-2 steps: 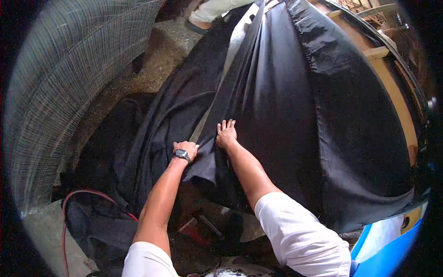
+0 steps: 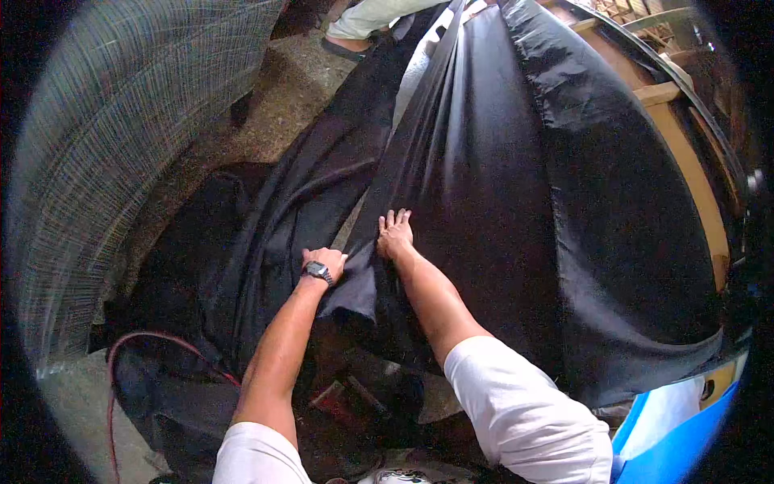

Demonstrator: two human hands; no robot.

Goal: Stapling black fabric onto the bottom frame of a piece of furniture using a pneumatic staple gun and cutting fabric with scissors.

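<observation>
Broadly, the black fabric [image 2: 484, 177] lies under and around both hands: it rises in long taut folds ahead of the right hand [image 2: 395, 232], spreads wide to that hand's right, and falls in looser, darker drapes to the left of the left hand [image 2: 324, 260]. A narrow pale gap runs through the cloth, opening ahead of the left hand and widening farther away. Right of the right hand, a lengthwise seam [image 2: 555, 210] crosses the fabric, and beyond it, at the far right, a light wooden frame [image 2: 689, 177] shows past the cloth's edge.

Counted, there are two bare hands, one wristwatch [image 2: 318, 270] on the left wrist, one reddish hose [image 2: 149, 333] curving behind and left of the left hand, one striped sheet [image 2: 121, 161] well to its left, and one sandalled foot [image 2: 348, 43] of another person, far ahead of the left hand on the floor [image 2: 282, 97]. One blue item [image 2: 681, 436] sits well behind and right of the right hand.

The left hand is closed, its fingers curled around a gathered bit of the black fabric. The right hand, just beside it and slightly farther forward, is open, fingers somewhat spread, resting on the cloth and gripping nothing.
</observation>
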